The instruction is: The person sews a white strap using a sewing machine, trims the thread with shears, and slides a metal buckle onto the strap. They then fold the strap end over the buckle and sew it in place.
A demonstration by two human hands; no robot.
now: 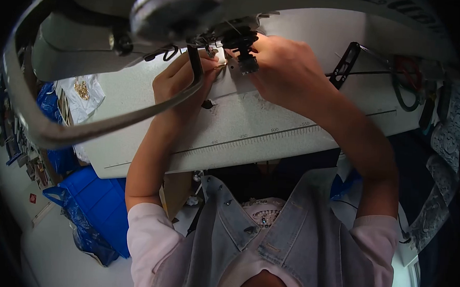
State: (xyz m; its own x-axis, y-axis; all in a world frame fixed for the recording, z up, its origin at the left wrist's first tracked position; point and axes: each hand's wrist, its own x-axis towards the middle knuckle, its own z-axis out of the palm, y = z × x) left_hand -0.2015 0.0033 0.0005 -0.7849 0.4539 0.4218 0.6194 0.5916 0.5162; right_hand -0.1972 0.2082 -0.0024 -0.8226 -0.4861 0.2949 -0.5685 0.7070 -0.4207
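A sewing machine (79,44) looms over the white worktable, its head and black thread tension dial (240,42) above my fingers. By the needle area, my left hand (184,73) pinches a small white piece (221,57) with a dark edge. The machine's curved metal bar passes in front of that wrist. My right hand (286,66) is curled just right of the tension dial. Its fingertips are partly hidden behind the dial, so what they grip cannot be made out.
A printed ruler scale (243,139) runs along the table's front edge. Small gold-coloured parts (81,89) lie on a plastic bag at left. Scissors (408,75) and a black slotted bracket (345,65) are at right. A blue bin (94,201) stands below left.
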